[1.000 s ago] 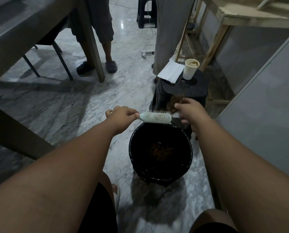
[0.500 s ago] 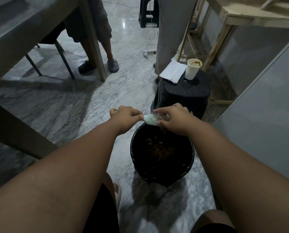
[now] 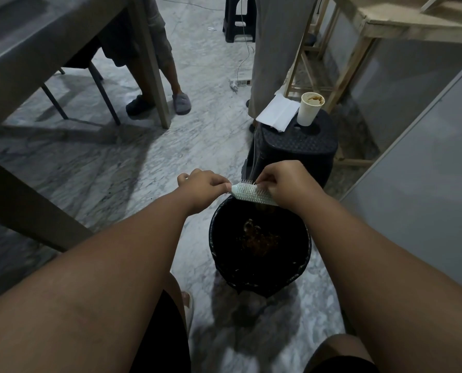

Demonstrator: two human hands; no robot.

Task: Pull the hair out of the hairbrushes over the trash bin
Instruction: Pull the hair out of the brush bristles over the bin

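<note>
A pale hairbrush [image 3: 247, 193] lies level above the far rim of the black trash bin [image 3: 303, 261], bristles pointing up and away. My left hand [image 3: 204, 188] grips its handle end. My right hand [image 3: 285, 184] is curled over the other end of the brush head, fingertips pinching among the bristles. Thin strands of hair [image 3: 254, 154] run up from the brush near those fingers. A brown clump of hair [image 3: 259, 238] lies at the bottom of the bin.
A black stool [image 3: 299, 146] stands just beyond the bin, with a paper cup [image 3: 310, 109] and white paper [image 3: 276, 114] on it. Two people's legs stand further back. A table [image 3: 49, 49] is at the left, a grey panel [image 3: 426, 170] at the right.
My right hand came back from the brush's far tip onto the brush head and now pinches at the bristles. The brush tilted slightly, its right end lower.
</note>
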